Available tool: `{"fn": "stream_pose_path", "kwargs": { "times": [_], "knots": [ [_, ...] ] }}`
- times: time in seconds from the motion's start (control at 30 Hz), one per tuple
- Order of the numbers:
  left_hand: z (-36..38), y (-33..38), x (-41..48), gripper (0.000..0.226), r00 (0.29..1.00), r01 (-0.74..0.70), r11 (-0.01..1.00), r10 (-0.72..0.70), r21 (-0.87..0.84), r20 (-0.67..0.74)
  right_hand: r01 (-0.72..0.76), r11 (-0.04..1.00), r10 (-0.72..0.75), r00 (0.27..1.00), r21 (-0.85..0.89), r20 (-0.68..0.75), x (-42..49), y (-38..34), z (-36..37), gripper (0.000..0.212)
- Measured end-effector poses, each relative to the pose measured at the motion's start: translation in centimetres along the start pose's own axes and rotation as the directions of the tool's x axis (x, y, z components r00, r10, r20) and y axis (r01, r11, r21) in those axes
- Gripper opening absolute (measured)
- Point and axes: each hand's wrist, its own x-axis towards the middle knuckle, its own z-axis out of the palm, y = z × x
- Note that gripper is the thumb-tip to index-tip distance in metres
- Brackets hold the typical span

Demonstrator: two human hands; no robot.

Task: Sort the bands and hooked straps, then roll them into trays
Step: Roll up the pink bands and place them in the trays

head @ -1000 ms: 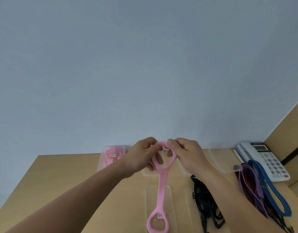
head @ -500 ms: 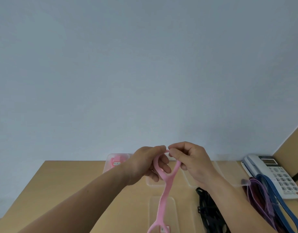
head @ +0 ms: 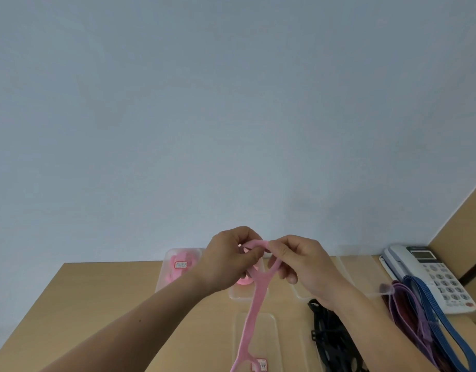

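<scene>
Both hands are raised above the far half of the wooden bench (head: 97, 304), close together in front of a pale wall. The left hand (head: 227, 260) has its grip closed on the top loop of a pink band (head: 254, 302), fingers curled round the material. The right hand (head: 305, 267) pinches the same loop between thumb and forefinger just beside the left, with its other fingers loosely bent below.

From the two grips the band splits into a loop, joins into a single flat strip and hangs down toward the viewer. Its lower end forks over a clear tray (head: 271, 334) at the near edge and runs out of view at the bottom, next to a small white label (head: 259, 365).

At the back left, a clear tray (head: 168, 253) holds rolled pink bands (head: 181, 260) with a label on them. Another clear tray (head: 244, 295) sits directly under the hands, with something pink inside, mostly hidden. A further clear tray (head: 363, 275) lies to the right of the hands.

A heap of black hooked straps (head: 328, 334) lies below the right wrist. Further right, a purple strap (head: 404, 304) and a blue strap (head: 430, 307) lie in long loops, the blue one crossing the front of a white desk telephone (head: 433, 272) in the corner
</scene>
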Motion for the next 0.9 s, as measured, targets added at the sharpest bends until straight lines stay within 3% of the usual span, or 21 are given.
{"fn": "stream_pose_path", "kwargs": {
  "times": [0.1, 0.23, 0.43, 0.53, 0.73, 0.9],
  "knots": [
    [0.2, 0.1, -0.1, 0.005, 0.997, 0.063, 0.997, -0.060, -0.052, 0.057, 0.061, 0.996, -0.063, 0.998, -0.064, -0.026, 0.0, 0.2, 0.0, 0.017],
    [-0.1, 0.5, -0.3, 0.023, 0.947, 0.263, 0.952, -0.223, -0.159, 0.232, 0.115, 0.990, -0.120, 0.992, -0.085, -0.049, -0.1, 0.4, 0.1, 0.015],
    [-0.7, 0.9, -0.6, 0.025, 0.894, 0.382, 0.870, -0.262, -0.313, 0.363, 0.140, 0.989, -0.143, 0.987, -0.048, -0.069, -0.3, 0.5, 0.3, 0.014],
    [-0.7, 1.3, -0.6, 0.039, 0.892, 0.393, 0.855, -0.266, -0.339, 0.364, 0.159, 0.984, -0.167, 0.981, -0.076, -0.100, -0.3, 0.4, 0.4, 0.021],
    [-0.6, 1.3, -0.7, 0.016, 0.922, 0.343, 0.880, -0.250, -0.328, 0.295, 0.171, 0.981, -0.181, 0.978, -0.095, -0.103, -0.5, 0.5, 0.5, 0.026],
    [-0.6, 1.3, -1.1, 0.022, 0.932, 0.319, 0.906, -0.247, -0.277, 0.266, 0.162, 0.985, -0.168, 0.982, -0.064, -0.088, -0.8, 0.4, 0.7, 0.026]
  ]
}}
